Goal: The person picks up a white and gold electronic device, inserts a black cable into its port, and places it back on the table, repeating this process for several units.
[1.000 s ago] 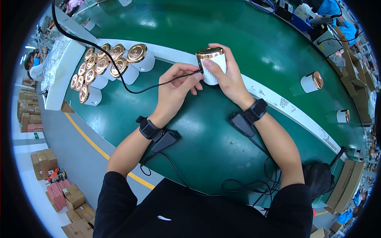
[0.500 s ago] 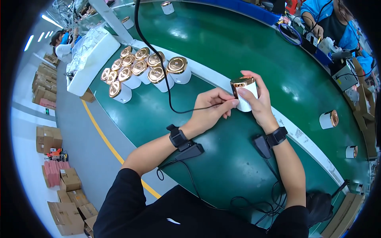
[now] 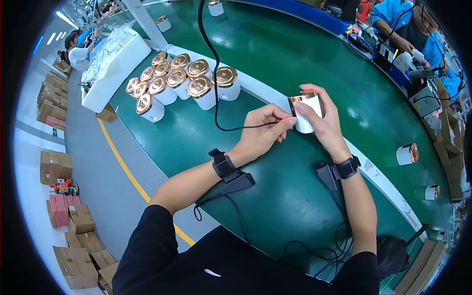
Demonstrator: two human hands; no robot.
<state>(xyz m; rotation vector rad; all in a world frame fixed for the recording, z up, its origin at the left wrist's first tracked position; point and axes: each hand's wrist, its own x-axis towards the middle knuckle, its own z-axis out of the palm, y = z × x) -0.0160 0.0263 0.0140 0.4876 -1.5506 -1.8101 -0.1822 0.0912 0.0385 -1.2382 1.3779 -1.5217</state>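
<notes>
In my right hand (image 3: 325,122) is a white ribbed canister-shaped device (image 3: 306,123) with a shiny copper-gold cap, held upright with a slight tilt. My thumb lies across its front and the fingers wrap behind it. My left hand (image 3: 261,130) pinches the end of a thin black cable (image 3: 217,105) against the device's left side. Fingertips hide the cable's tip, so I cannot tell whether it is plugged in. From the pinch, the cable loops left and rises past the top of the view. Both wrists wear black straps with small black boxes.
Several similar canisters (image 3: 200,93) stand grouped at the left on the green table (image 3: 275,206). A white rail (image 3: 373,172) separates it from a green belt (image 3: 344,93) bearing more canisters (image 3: 407,154). A white foam bin (image 3: 118,73) stands far left. Black wires (image 3: 314,253) lie near me.
The hanging cable has swung to the right. The device has risen slightly with my hands, and the whole view has shifted a little. Both hands keep their holds.
</notes>
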